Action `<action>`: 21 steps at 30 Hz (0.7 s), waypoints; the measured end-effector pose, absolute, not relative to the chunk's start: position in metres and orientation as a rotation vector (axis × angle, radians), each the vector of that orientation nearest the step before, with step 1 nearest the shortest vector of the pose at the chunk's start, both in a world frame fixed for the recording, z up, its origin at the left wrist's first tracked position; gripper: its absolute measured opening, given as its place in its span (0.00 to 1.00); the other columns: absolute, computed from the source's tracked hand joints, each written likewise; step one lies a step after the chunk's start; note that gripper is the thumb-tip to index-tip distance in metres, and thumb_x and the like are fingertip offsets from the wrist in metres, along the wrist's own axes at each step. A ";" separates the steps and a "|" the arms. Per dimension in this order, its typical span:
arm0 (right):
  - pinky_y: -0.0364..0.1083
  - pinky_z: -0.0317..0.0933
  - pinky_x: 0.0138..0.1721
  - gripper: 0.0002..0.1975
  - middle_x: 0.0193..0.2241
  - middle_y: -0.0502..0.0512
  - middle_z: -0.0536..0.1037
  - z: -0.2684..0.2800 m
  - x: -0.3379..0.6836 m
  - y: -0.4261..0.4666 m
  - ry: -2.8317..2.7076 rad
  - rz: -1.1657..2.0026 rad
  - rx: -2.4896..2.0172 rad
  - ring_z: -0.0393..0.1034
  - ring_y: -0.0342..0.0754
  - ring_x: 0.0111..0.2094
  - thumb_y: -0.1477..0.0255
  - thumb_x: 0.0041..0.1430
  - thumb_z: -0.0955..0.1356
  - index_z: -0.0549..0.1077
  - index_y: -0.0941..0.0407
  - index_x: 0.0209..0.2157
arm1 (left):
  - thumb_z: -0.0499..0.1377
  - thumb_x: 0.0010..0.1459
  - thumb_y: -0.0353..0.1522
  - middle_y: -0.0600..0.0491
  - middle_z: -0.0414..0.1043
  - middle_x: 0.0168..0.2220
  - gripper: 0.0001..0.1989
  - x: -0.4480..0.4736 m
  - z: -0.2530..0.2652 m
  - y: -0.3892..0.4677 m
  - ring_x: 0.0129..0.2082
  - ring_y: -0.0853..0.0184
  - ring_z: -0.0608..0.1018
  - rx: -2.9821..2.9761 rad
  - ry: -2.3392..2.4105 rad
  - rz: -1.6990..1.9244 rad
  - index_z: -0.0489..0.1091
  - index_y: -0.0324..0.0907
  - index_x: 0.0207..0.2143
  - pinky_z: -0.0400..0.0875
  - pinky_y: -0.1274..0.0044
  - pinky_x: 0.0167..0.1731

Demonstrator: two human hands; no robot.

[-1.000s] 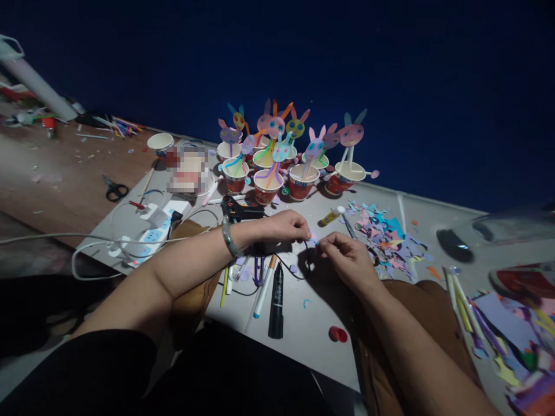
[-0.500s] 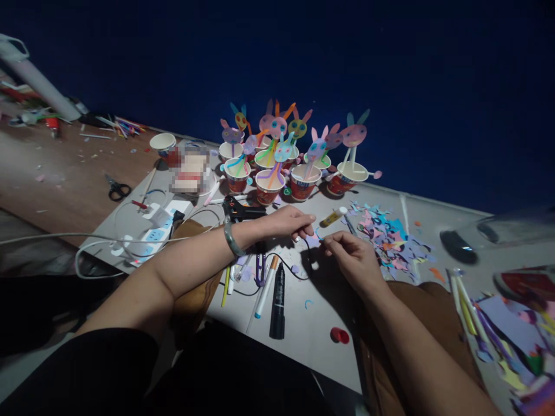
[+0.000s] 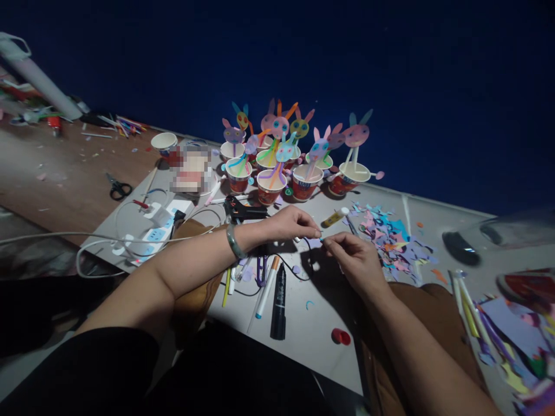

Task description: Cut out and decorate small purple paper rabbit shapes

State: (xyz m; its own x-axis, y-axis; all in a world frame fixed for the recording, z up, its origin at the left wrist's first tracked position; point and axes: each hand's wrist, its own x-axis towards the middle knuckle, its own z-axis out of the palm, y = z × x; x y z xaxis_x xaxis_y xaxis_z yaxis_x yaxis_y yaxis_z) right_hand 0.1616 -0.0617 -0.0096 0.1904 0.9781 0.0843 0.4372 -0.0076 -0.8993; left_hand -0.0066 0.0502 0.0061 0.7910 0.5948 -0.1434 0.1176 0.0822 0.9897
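My left hand [image 3: 298, 224], a bracelet on its wrist, reaches across with its fingertips closed in a pinch. My right hand [image 3: 353, 257] is pinched as well, its fingertips nearly touching the left ones. Between them shows a small blue paper piece [image 3: 321, 237], mostly covered by the fingers. Just beyond lies a yellow-labelled glue stick [image 3: 335, 218] with a white end. Under the left forearm are a black glue gun [image 3: 245, 209] and purple-handled scissors [image 3: 261, 268]. A black marker [image 3: 279, 303] and a white marker with an orange end [image 3: 267, 287] lie nearer me.
Paper cups [image 3: 272, 188] holding rabbit-faced paper figures crowd the back of the table. Colourful paper scraps [image 3: 394, 237] are heaped at right. At left are a power strip [image 3: 156, 234] with cables, black scissors [image 3: 118, 188] and another cup [image 3: 163, 143]. A red cap [image 3: 341, 336] lies near the front edge.
My left fingertips have moved slightly right, up to the right fingertips, and the gap between the hands has closed. Less of the blue piece shows. The right hand has barely moved.
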 end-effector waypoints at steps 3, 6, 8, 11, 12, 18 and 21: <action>0.45 0.60 0.24 0.12 0.19 0.50 0.73 -0.010 0.162 -0.062 -1.376 0.754 -1.593 0.66 0.45 0.22 0.61 0.55 0.70 0.74 0.54 0.25 | 0.68 0.43 0.37 0.55 0.72 0.21 0.13 -0.007 0.007 0.049 0.24 0.75 0.68 1.502 0.621 0.334 0.77 0.33 0.26 0.62 0.81 0.27; 0.44 0.60 0.24 0.11 0.19 0.50 0.73 -0.010 0.162 -0.063 -1.388 0.738 -1.594 0.66 0.45 0.22 0.62 0.55 0.70 0.74 0.54 0.25 | 0.67 0.44 0.38 0.56 0.69 0.20 0.15 -0.008 0.005 0.049 0.22 0.77 0.65 1.542 0.612 0.295 0.77 0.33 0.27 0.57 0.81 0.24; 0.44 0.59 0.23 0.10 0.19 0.50 0.73 -0.010 0.162 -0.063 -1.396 0.739 -1.598 0.66 0.45 0.22 0.63 0.55 0.69 0.74 0.54 0.25 | 0.67 0.45 0.38 0.57 0.68 0.20 0.14 -0.008 0.003 0.050 0.22 0.77 0.65 1.546 0.597 0.284 0.77 0.33 0.27 0.56 0.81 0.24; 0.44 0.59 0.22 0.10 0.19 0.50 0.72 -0.009 0.162 -0.063 -1.389 0.747 -1.605 0.66 0.45 0.22 0.63 0.55 0.69 0.74 0.54 0.26 | 0.67 0.44 0.37 0.56 0.69 0.20 0.13 -0.007 0.002 0.049 0.22 0.76 0.65 1.529 0.583 0.267 0.76 0.33 0.26 0.56 0.81 0.24; 0.44 0.58 0.21 0.10 0.18 0.50 0.72 -0.009 0.162 -0.063 -1.384 0.747 -1.604 0.66 0.46 0.22 0.64 0.55 0.69 0.74 0.54 0.26 | 0.67 0.44 0.37 0.56 0.68 0.19 0.13 -0.007 0.002 0.049 0.22 0.77 0.65 1.525 0.584 0.261 0.76 0.33 0.26 0.56 0.81 0.24; 0.44 0.59 0.22 0.10 0.18 0.50 0.72 -0.007 0.160 -0.064 -1.373 0.758 -1.600 0.66 0.46 0.21 0.63 0.55 0.70 0.75 0.54 0.26 | 0.66 0.44 0.39 0.59 0.65 0.19 0.15 -0.007 0.005 0.048 0.21 0.78 0.63 1.520 0.579 0.225 0.74 0.33 0.25 0.53 0.80 0.23; 0.44 0.61 0.24 0.10 0.19 0.50 0.73 -0.008 0.160 -0.063 -1.335 0.747 -1.601 0.67 0.45 0.22 0.63 0.56 0.70 0.75 0.54 0.27 | 0.67 0.43 0.41 0.60 0.63 0.18 0.17 -0.008 0.006 0.048 0.20 0.78 0.61 1.503 0.568 0.222 0.72 0.34 0.25 0.52 0.80 0.23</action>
State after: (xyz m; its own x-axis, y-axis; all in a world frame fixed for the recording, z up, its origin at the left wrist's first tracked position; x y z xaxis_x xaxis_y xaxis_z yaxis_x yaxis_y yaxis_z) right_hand 0.1603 -0.0630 -0.0077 0.2363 0.9673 0.0917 0.4277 -0.0189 -0.9037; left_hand -0.0077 0.0477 0.0061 0.8515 0.4775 -0.2164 0.2044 0.0776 0.9758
